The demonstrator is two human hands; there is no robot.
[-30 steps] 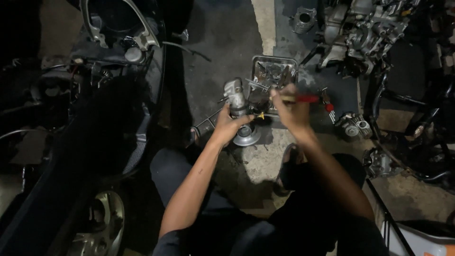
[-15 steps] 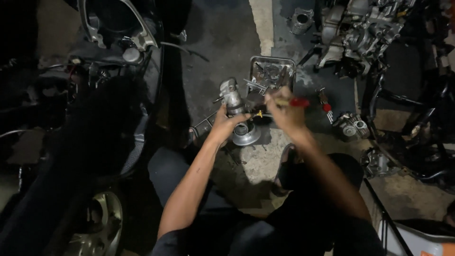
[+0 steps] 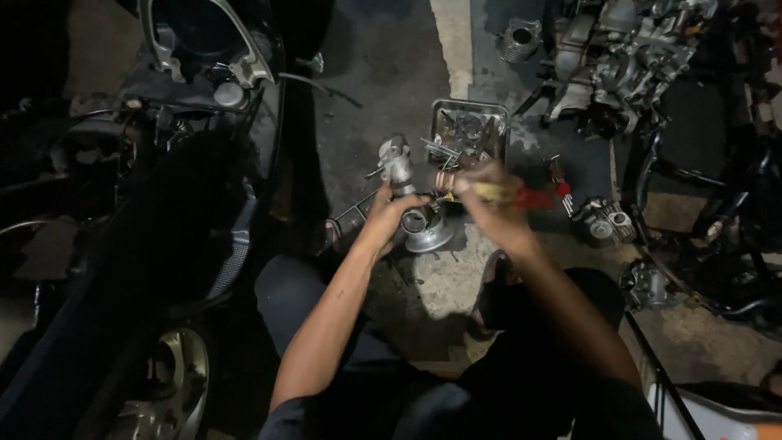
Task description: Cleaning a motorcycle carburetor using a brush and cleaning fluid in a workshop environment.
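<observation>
**A:** what's around the spot? I see a black scooter (image 3: pixel 163 212) on the left, its wheel (image 3: pixel 167 391) down low.

**B:** yep, plus a metal tray (image 3: pixel 471 110) of small parts on the concrete floor (image 3: pixel 391 90), an engine (image 3: pixel 627 49) top right.

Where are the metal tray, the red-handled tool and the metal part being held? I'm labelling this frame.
metal tray (image 3: pixel 496 110): head view, right rim.
red-handled tool (image 3: pixel 533 197): head view, red handle.
metal part (image 3: pixel 397 159): head view, upper body.
</observation>
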